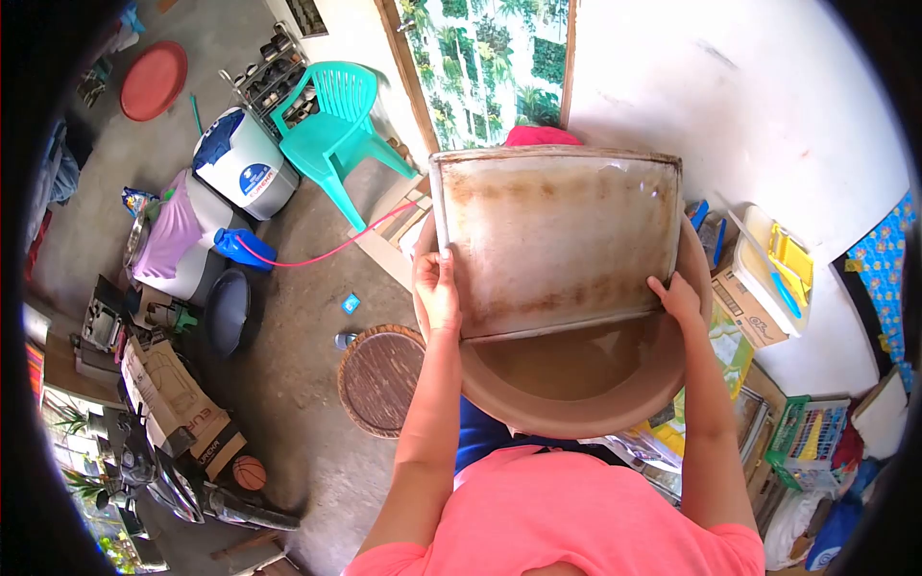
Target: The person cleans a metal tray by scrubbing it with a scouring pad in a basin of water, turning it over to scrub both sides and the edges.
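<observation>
A white rectangular tray [562, 240] with raised edges and brown, rusty stains is tilted up over a round brown basin [586, 411]. My left hand [440, 296] grips its left edge, thumb on the face and fingers behind. At the lower right edge, my right hand [678, 300] is closed on it too, the thumb laid over the corner area. Murky brown water [567, 370] shows in the basin below the tray's lower edge. The far part of the basin is hidden behind the tray.
Left of the basin is a round wooden board [382, 381] on the concrete floor. A green plastic chair [331, 139] stands beyond, near a white washing machine [248, 163] and a pink hose [327, 261]. Right of the basin, a cardboard box [747, 305] carries a white container [764, 252].
</observation>
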Action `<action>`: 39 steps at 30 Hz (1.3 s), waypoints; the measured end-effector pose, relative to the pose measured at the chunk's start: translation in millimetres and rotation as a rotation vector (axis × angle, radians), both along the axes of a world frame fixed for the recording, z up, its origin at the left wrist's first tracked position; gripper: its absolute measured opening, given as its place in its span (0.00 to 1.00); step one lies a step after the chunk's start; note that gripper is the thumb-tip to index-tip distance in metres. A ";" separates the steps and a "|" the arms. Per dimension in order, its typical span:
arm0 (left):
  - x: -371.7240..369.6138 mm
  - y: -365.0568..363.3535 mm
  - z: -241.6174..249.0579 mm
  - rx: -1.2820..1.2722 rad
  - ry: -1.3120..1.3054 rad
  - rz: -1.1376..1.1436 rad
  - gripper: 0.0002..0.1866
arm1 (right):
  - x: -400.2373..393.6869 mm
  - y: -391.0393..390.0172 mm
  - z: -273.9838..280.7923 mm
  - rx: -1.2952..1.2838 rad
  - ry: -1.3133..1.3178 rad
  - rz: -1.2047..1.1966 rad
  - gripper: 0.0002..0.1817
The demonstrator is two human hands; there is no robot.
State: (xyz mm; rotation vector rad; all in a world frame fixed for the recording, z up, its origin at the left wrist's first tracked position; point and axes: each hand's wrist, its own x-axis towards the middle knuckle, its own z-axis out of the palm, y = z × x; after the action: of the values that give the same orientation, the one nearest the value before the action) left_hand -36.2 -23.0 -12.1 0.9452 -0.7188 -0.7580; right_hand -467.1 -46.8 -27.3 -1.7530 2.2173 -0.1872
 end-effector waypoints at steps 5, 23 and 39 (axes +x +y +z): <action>-3.6 -1.3 -0.8 0.054 -0.016 -0.001 0.13 | -3.6 -15.7 -42.6 0.088 -0.078 -0.052 0.52; -10.7 -3.5 -3.7 0.102 -0.138 -0.038 0.16 | 12.3 -22.0 -113.6 0.703 0.359 0.266 0.40; -21.3 5.4 22.6 0.021 -0.269 0.020 0.17 | 141.0 18.3 43.7 -0.370 -0.832 0.214 0.15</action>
State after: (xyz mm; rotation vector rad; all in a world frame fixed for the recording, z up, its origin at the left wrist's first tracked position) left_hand -57.5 -17.6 10.4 1.0841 -0.9353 -0.6285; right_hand -326.1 -28.5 16.3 -1.6274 1.4381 -1.1050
